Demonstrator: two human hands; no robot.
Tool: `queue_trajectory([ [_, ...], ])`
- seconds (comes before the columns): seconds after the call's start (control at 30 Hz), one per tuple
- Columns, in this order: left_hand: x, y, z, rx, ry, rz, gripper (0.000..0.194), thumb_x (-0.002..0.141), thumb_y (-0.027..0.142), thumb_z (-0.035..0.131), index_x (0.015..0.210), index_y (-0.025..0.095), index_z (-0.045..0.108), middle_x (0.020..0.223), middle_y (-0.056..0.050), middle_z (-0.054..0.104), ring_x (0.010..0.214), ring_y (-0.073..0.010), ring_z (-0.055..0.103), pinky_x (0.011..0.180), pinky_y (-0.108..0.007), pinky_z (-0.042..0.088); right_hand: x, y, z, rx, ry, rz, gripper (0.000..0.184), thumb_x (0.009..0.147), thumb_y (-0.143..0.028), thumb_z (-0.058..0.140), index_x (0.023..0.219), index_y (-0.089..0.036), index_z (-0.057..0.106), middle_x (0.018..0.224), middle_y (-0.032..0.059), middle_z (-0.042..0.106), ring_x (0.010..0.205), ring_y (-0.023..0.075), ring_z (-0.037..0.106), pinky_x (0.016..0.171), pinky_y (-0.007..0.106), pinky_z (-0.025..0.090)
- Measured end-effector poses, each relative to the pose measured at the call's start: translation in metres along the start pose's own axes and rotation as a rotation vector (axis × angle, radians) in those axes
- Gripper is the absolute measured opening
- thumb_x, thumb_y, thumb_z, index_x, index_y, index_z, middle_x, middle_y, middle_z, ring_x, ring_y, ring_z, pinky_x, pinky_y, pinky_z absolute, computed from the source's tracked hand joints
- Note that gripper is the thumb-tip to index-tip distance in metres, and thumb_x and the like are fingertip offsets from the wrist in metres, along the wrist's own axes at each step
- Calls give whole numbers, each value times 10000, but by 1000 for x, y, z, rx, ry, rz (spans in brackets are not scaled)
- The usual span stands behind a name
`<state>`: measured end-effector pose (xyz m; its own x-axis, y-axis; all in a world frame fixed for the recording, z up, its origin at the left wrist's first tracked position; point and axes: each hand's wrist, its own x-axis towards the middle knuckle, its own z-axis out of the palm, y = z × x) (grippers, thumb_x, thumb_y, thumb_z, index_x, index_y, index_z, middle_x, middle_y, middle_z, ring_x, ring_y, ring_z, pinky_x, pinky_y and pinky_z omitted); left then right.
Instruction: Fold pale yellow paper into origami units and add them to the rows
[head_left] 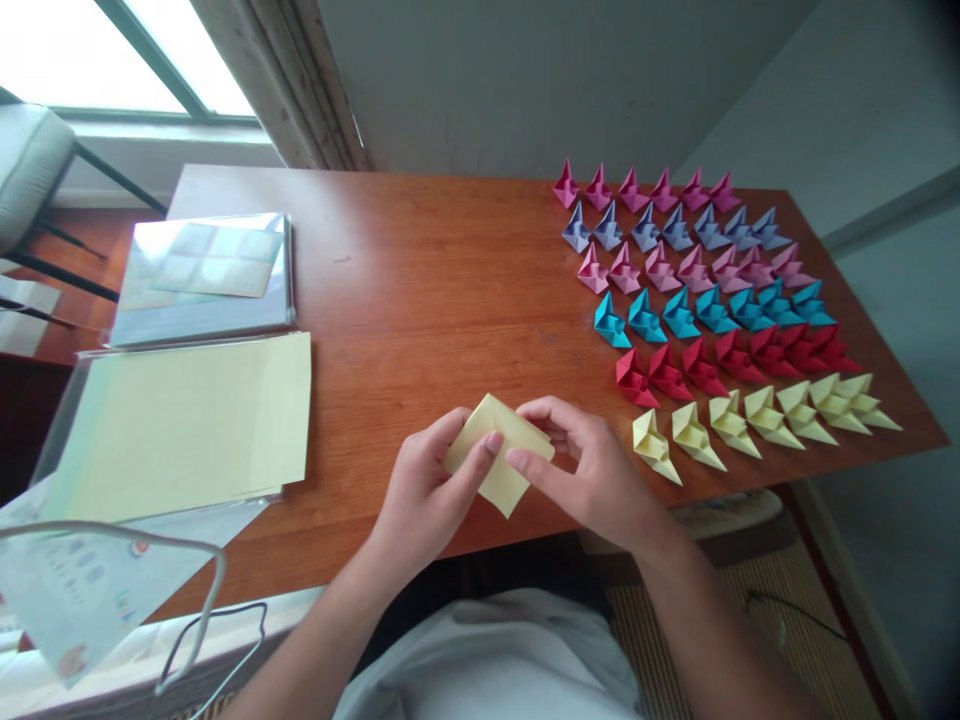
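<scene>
Both hands grip a pale yellow folded paper just above the wooden table's front edge. My left hand pinches its left side, thumb on top. My right hand pinches its right side, fingers curled over the fold. To the right lie rows of finished folded paper pieces: magenta, lavender, pink, blue, red and pale yellow. The nearest yellow piece sits close to my right hand.
A stack of pale yellow sheets in a clear sleeve lies at the left of the wooden table. Behind it is a glossy packet. A thin cable hangs at the lower left. A chair stands by the window.
</scene>
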<state>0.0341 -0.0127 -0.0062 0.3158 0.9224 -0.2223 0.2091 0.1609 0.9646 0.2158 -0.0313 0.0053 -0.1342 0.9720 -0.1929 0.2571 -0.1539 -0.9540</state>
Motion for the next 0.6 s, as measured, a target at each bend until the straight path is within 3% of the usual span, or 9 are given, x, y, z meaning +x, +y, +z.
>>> queue_trajectory([
  [0.27, 0, -2, -1, -103, -9, -53, 310, 873, 418, 703, 755, 177, 549, 698, 20, 551, 625, -106, 465, 537, -198, 390, 2, 3, 8, 59, 66, 0, 166, 888, -319, 703, 1024, -234, 660, 971, 20, 714, 875, 184, 682, 734, 272, 556],
  [0.4, 1, -1, 0, -174, -5, -81, 301, 863, 426, 718, 781, 173, 578, 703, 12, 574, 623, -114, 497, 528, -197, 427, 4, 2, 9, 228, 96, 39, 218, 871, -329, 732, 1041, -233, 636, 973, 19, 710, 879, 170, 688, 727, 251, 558],
  [0.6, 6, -6, 2, -332, 166, -90, 274, 899, 444, 686, 920, 174, 645, 776, -2, 624, 661, -111, 535, 551, -189, 459, 0, 4, 17, 463, 27, 147, 261, 920, -436, 671, 1033, -217, 585, 863, 6, 702, 713, 123, 662, 590, 205, 524],
])
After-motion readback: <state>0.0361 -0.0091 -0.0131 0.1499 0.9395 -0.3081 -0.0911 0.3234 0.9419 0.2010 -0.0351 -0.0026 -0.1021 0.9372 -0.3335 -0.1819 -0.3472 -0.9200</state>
